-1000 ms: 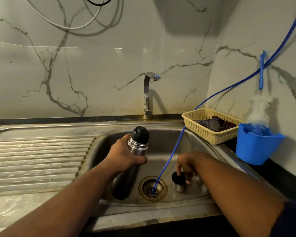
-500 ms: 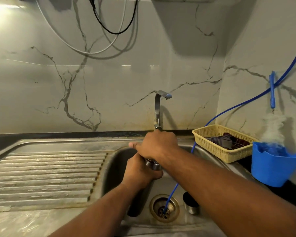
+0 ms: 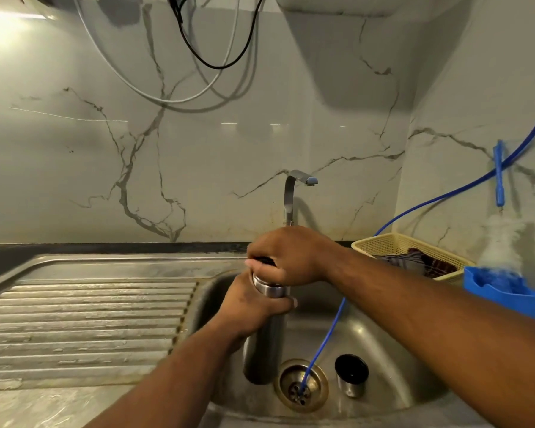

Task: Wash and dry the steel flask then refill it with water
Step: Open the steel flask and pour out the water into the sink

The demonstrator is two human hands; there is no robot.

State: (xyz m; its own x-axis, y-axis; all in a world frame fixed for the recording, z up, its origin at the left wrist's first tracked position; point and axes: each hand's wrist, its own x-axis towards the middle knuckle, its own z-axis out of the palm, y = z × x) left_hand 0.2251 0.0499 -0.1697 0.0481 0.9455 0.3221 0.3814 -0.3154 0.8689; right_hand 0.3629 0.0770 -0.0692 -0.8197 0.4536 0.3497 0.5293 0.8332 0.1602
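Head view: both hands meet over the sink (image 3: 393,359). The left hand (image 3: 254,307) wraps its fingers round the upper body of the flask (image 3: 261,350), just under the shiny neck band. The right hand (image 3: 288,257) sits directly above it, fingers curled down over the top of the flask and closed on the black stopper (image 3: 261,260), of which only a sliver shows at the fingertips. The flask hangs nearly upright below the left hand, its dark body reaching down into the basin. Whether its base touches the sink floor cannot be told.

Below the right hand, the drain (image 3: 301,386) lies just beside the flask's lower end. A blue tube (image 3: 325,335) passes under the right wrist and ends in the drain holes. A small steel cup (image 3: 351,378) with a dark top stands on the sink floor just right of the drain, apart from both hands.

Behind the right hand rises the tap (image 3: 291,196), no water running. Right of the right forearm sits a yellow basket (image 3: 380,244) holding a dark cloth (image 3: 414,262), with a blue tub (image 3: 507,299) beside it. Left of the left hand stretches the ribbed drainboard (image 3: 90,319).
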